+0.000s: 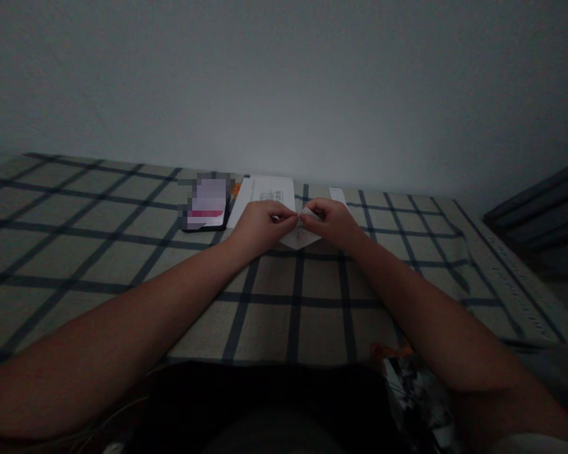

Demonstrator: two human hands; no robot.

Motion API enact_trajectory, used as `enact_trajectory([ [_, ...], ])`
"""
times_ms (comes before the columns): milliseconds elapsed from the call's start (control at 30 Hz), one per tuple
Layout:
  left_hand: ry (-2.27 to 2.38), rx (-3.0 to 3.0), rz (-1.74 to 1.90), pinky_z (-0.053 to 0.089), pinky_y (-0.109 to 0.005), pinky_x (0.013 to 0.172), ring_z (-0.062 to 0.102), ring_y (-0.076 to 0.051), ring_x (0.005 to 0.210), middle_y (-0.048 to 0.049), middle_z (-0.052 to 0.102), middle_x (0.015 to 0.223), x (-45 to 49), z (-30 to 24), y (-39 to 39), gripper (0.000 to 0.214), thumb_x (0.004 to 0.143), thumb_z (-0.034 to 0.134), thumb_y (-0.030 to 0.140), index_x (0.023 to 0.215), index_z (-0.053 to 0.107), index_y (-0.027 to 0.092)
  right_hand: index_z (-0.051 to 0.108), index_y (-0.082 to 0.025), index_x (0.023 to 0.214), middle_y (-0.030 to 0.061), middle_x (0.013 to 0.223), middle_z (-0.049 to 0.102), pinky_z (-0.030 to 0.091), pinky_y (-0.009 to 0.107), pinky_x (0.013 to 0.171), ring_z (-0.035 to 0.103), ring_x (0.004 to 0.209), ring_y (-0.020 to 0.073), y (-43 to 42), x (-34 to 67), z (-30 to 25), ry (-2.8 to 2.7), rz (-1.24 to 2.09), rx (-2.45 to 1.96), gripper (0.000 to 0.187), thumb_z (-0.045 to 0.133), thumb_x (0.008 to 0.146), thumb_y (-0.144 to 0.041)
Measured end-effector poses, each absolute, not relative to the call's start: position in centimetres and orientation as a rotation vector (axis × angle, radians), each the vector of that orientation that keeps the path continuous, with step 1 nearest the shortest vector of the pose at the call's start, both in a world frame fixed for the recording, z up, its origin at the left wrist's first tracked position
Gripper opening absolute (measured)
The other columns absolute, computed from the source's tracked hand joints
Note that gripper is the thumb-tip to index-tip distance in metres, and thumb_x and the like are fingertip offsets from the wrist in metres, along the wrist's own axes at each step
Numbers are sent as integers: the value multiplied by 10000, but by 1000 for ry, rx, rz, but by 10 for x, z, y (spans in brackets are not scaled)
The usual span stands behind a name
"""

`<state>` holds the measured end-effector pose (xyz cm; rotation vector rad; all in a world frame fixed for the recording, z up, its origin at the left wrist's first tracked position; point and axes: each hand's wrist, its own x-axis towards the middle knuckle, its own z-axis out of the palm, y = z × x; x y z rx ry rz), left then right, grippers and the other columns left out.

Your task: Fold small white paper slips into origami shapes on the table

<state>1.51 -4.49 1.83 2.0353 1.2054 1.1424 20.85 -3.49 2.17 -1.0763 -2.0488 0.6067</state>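
A small folded white paper (299, 237) lies on the checked cloth (123, 252) between my hands. My left hand (260, 225) pinches its upper left edge with closed fingers. My right hand (332, 222) pinches the upper right edge, fingertips almost meeting the left ones. Most of the paper is hidden under my fingers; only a pointed lower corner shows.
A white printed sheet (265, 192) lies flat just behind my hands. A dark phone (207, 205) with a lit screen rests to its left. A crumpled printed wrapper (409, 378) sits at the near edge by my right forearm. A plain wall rises behind.
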Motion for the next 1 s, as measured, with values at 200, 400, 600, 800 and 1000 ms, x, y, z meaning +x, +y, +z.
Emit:
enact_trajectory([
  [200, 1246, 1982, 1163, 510, -261, 667, 656, -169, 703, -34, 746, 787, 14, 19, -43, 158, 758, 660, 297, 785, 773, 190, 670, -156, 831, 7, 731, 630, 359, 250, 585, 476, 621, 113, -31, 213, 21, -2052, 586, -1100, 220, 617, 810, -368],
  [400, 1295, 1962, 1189, 520, -273, 685, 661, -176, 705, -50, 751, 807, 10, 23, -38, 183, 753, 668, 311, 811, 784, 182, 669, -150, 793, 15, 700, 636, 386, 249, 578, 518, 613, 117, -25, 222, 21, -1994, 609, -1158, 187, 609, 791, -327],
  [600, 1359, 1964, 1191, 523, -287, 727, 674, -189, 732, -59, 758, 824, 8, 26, -36, 212, 768, 664, 337, 822, 789, 174, 663, -149, 775, 27, 710, 657, 413, 250, 579, 545, 622, 120, -20, 229, 22, -1959, 653, -1165, 155, 617, 768, -297],
  [800, 1382, 1974, 1169, 525, -293, 734, 674, -194, 733, -62, 761, 827, 5, 29, -34, 227, 774, 657, 340, 841, 791, 169, 667, -134, 790, 45, 736, 666, 444, 265, 608, 582, 653, 129, -15, 235, 20, -1933, 712, -1151, 165, 631, 769, -294],
  [1000, 1360, 1996, 1128, 519, -284, 706, 672, -190, 737, -68, 759, 831, 5, 29, -34, 242, 770, 654, 340, 846, 788, 154, 644, -143, 816, 37, 715, 655, 475, 265, 616, 615, 656, 138, -12, 239, 17, -1801, 805, -1136, 193, 634, 796, -335],
])
